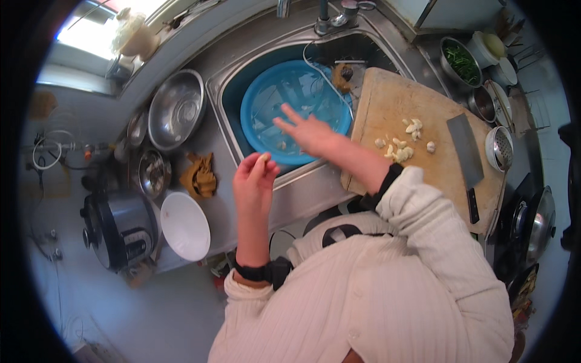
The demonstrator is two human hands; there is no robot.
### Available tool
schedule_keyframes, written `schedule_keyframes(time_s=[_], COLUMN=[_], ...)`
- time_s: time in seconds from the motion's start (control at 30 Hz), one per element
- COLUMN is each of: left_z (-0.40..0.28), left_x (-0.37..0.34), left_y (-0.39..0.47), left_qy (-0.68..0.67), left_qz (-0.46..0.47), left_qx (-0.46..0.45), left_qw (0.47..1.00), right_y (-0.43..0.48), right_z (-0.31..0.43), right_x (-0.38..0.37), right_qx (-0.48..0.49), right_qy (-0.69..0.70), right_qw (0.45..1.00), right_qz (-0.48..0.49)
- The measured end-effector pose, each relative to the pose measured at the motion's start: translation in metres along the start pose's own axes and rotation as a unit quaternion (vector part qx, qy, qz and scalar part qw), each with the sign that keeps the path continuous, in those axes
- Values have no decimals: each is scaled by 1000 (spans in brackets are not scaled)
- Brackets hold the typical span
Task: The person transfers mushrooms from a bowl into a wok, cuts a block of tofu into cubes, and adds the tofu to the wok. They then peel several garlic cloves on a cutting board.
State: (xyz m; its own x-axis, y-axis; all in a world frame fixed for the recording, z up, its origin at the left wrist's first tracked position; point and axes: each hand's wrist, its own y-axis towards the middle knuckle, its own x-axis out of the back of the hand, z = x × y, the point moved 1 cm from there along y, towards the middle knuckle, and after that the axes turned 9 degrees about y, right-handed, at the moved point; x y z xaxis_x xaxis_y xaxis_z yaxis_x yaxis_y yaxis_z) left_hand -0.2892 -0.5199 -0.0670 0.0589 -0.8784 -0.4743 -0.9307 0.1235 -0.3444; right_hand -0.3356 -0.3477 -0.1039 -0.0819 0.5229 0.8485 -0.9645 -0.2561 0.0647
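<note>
Pinched between the fingertips of my left hand [255, 174] is a small pale piece, probably a garlic clove [264, 156]. That hand is raised at the front edge of the sink. Over the blue plastic basin [248, 129] my right hand [311, 134] spreads its fingers, holding nothing I can see. The basin sits in the sink with water in it, and small bits of what looks like peel lie in it. To the right, a wooden cutting board [426, 104] overlaps the sink's edge. Peeled garlic cloves [399, 152] and a cleaver [465, 147] rest on the board.
Left of the sink are a steel bowl [176, 109], a crumpled brown cloth [199, 176], a white bowl [185, 226] and an electric pressure cooker [120, 231]. A bowl of chopped greens [462, 61] stands at the back right. A lidded pan [542, 222] is at far right.
</note>
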Motion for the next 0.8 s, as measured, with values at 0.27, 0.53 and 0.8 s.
schedule_keyframes(time_s=[0.27,0.53,0.8], left_z=[23,95,122], left_x=[-37,-130,-160], left_y=[13,3,-1], left_qy=[79,521,577], left_qz=[37,331,290], left_qx=[12,-256,-314], left_qw=[996,744,696], right_y=[-22,-158,-233], right_z=[-3,-80,-122], right_x=[10,122,108], right_qx=[-28,-274,-277], right_qy=[75,53,88], right_qw=[996,939,920], right_qz=[-34,-203,-262])
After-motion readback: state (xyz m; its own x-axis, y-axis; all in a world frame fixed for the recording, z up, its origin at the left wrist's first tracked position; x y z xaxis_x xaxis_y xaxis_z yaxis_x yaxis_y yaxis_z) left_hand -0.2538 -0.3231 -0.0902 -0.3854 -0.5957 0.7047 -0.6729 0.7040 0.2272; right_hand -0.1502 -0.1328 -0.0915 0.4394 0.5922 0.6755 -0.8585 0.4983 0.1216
